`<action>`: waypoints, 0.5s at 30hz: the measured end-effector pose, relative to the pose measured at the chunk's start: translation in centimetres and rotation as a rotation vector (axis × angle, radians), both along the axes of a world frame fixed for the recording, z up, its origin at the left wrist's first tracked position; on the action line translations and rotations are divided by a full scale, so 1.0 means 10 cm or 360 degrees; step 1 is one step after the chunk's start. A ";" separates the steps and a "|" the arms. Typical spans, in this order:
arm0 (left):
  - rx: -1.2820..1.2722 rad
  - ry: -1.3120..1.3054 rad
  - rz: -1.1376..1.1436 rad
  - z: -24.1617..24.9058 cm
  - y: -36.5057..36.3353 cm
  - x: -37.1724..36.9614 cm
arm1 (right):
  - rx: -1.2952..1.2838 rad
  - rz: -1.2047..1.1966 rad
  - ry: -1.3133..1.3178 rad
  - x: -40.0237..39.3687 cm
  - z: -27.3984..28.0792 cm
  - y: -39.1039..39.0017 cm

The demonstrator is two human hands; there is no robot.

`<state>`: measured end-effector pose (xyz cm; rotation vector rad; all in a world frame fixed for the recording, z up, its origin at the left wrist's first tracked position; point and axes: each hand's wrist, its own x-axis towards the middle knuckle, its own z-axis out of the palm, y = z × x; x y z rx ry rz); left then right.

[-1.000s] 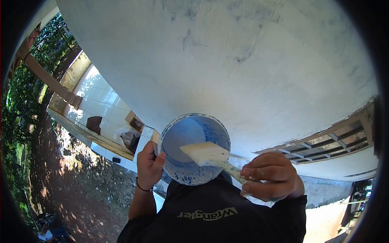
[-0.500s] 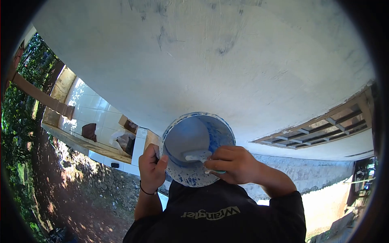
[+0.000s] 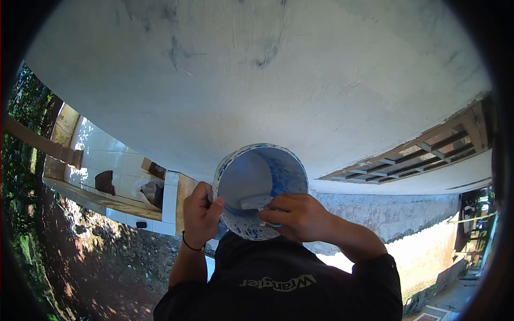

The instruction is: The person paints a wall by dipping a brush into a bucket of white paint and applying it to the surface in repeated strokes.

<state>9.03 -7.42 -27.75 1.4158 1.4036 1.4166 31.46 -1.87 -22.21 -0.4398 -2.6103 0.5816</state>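
A paint bucket [image 3: 289,172], smeared blue and white on its inner wall, is held up in front of my chest with its mouth toward me. Pale paint [image 3: 243,179] covers much of its inside. My left hand [image 3: 203,214] grips the bucket's left rim, thumb on the near side and fingers behind. With my right hand [image 3: 300,216] I grasp a paintbrush [image 3: 256,203] at the right of the opening. Its pale, paint-coated head lies inside the bucket, close over the paint, and a bit of teal handle shows below my fingers.
A whitish wall [image 3: 257,96] with dark smudges rises right beyond the bucket. To the right is a framed window [image 3: 417,155]. On the left, a tiled porch [image 3: 120,160] holds a plastic bag [image 3: 147,190] and a brown cloth-like item [image 3: 105,182]. Bare ground [image 3: 101,267] lies below it.
The brush head has dipped a little lower into the bucket, with my right hand moving slightly left. My left hand keeps its grip on the rim. The whole view has shifted a little.
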 end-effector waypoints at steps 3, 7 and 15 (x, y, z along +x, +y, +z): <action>-0.0016 -0.0136 0.0016 0.01 0.04 0.03 | -0.0243 -0.0170 0.0075 0.15 0.06 0.06; 0.0005 -0.0142 0.0040 -0.13 0.05 -0.01 | -0.1018 -0.0791 0.1181 0.35 -0.01 0.13; -0.0098 -0.0307 0.0073 -0.20 0.16 -0.03 | -0.2075 -0.0835 0.1944 0.61 -0.13 0.30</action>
